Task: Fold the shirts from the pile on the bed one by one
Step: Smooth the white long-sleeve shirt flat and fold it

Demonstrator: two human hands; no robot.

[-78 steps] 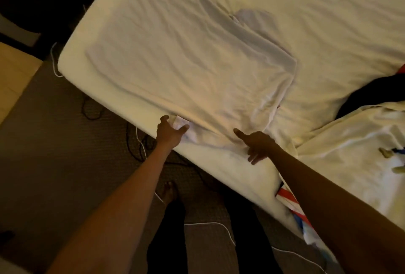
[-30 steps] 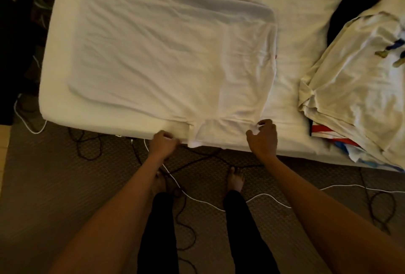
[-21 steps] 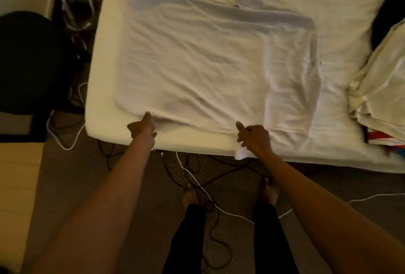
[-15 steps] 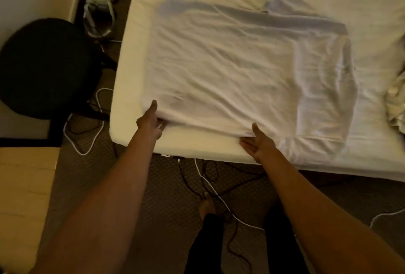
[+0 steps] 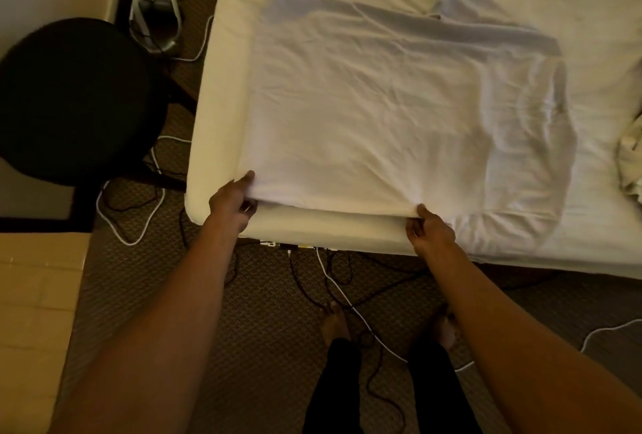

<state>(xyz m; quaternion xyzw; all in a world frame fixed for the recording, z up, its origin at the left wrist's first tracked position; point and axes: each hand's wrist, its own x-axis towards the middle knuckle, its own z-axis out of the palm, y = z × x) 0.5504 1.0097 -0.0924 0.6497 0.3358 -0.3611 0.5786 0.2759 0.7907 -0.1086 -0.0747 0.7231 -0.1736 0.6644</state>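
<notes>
A white shirt (image 5: 382,114) lies spread flat on the bed (image 5: 215,141), its right end folded over into a narrower panel. My left hand (image 5: 231,202) pinches the shirt's near left corner at the mattress edge, thumb on top. My right hand (image 5: 429,230) pinches the near edge farther right, and the cloth lifts slightly off the mattress between the two. At the far right edge of the view a bit of the pile of shirts (image 5: 630,162) shows.
A black round chair (image 5: 69,100) stands left of the bed. A wooden surface (image 5: 34,312) sits at the lower left. Cables (image 5: 333,280) and a power strip lie on the carpet by my bare feet. A bag or headset sits near the wall at top left.
The view has shifted left along the bed. Both hands moved left along the shirt's near edge, and from lying flat they now pinch it and lift it slightly.
</notes>
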